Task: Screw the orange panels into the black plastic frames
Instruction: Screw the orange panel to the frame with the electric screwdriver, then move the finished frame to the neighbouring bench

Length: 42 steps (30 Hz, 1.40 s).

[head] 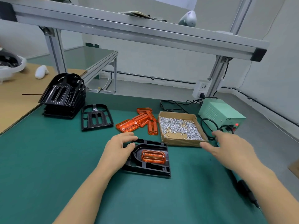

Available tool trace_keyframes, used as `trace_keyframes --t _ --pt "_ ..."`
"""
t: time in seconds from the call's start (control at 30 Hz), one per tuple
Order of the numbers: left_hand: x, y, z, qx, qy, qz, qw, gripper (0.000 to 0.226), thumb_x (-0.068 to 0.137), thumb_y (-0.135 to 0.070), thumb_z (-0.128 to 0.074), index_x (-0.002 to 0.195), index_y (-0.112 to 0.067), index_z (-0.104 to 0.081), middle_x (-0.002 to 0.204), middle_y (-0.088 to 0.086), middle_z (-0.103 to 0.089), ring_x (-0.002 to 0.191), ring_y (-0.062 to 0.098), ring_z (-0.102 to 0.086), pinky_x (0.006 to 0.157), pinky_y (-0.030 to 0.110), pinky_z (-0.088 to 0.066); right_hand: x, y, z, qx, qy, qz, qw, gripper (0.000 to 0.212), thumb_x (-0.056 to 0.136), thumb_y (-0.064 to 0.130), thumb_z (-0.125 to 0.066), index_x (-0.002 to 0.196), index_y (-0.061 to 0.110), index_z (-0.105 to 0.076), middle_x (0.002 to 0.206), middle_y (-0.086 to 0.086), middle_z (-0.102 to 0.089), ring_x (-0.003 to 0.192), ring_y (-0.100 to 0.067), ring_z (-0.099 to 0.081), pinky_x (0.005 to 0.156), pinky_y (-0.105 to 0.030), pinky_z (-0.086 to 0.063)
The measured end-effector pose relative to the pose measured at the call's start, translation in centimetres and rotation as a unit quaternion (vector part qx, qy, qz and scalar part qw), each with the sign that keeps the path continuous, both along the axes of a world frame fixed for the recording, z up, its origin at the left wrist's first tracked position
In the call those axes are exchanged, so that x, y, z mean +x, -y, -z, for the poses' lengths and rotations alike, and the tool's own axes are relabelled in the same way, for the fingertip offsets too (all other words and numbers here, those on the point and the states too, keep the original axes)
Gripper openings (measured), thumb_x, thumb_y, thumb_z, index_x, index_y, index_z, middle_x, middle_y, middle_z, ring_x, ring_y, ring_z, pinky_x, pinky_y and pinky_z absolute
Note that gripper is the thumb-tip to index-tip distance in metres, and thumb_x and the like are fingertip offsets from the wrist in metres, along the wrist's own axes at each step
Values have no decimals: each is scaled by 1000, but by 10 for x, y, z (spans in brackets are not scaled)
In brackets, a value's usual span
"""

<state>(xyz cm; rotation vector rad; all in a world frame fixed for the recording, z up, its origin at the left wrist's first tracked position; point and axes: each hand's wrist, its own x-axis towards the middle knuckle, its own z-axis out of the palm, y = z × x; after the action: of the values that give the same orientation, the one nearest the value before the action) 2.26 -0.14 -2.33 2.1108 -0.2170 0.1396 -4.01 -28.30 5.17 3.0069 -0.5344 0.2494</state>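
Gripping the near black frame (148,160) at its upper left corner, the left hand (119,148) has its thumb and fingers curled over the edge, while the frame lies flat on the green counter (48,159). An orange panel (153,156) sits seated in the frame's recess, with what look like screw heads at its ends, though the view is too soft to be sure. The right hand (229,148) hovers with fingers spread and holding nothing, just beside the near right corner of the cardboard tray (182,143) full of small silver screws (179,126). Loose orange panels (139,121) lie in a heap between that tray and a single bare frame (95,117). Farther left stands a stack of black frames (63,96). A pale green power box (221,114) with a lit red lamp sits behind the tray, its black cable (208,125) looping past the right hand.
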Motion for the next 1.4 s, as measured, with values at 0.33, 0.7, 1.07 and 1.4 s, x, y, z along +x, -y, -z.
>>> trace_keyframes --t 0.33,0.7,1.07,1.4 --pt "0 -3 2 -33 -40 -21 998 35 98 -20 -49 131 -28 -55 136 -11 -52 123 1 -42 101 19 -27 36 -71 43 105 -148 -360 915 129 62 84 -59 154 23 7 163 4 1 147 -8 15 115 -44 21" --pt "1 -3 -1 -79 -51 -31 995 36 98 -19 -47 132 -30 -54 135 -14 -52 118 -3 -41 99 19 -28 59 -93 54 110 -131 -404 899 126 61 78 -67 154 29 3 158 3 -19 148 -13 -6 116 -41 18" --pt "-33 -23 -6 -361 -73 -77 926 63 92 -25 -58 146 -32 -26 139 -14 -47 120 1 -51 100 27 -39 66 -151 39 202 13 -316 927 121 61 76 -66 153 21 -11 148 -1 -30 135 -22 -30 111 -37 -25" --pt "-30 -84 -22 -438 -11 -140 888 62 97 -1 -45 139 -43 -29 120 -6 -66 105 17 -65 73 33 -53 72 -239 28 275 19 -381 882 118 63 78 -61 153 15 -16 145 3 -30 136 -15 -26 112 -30 -22"
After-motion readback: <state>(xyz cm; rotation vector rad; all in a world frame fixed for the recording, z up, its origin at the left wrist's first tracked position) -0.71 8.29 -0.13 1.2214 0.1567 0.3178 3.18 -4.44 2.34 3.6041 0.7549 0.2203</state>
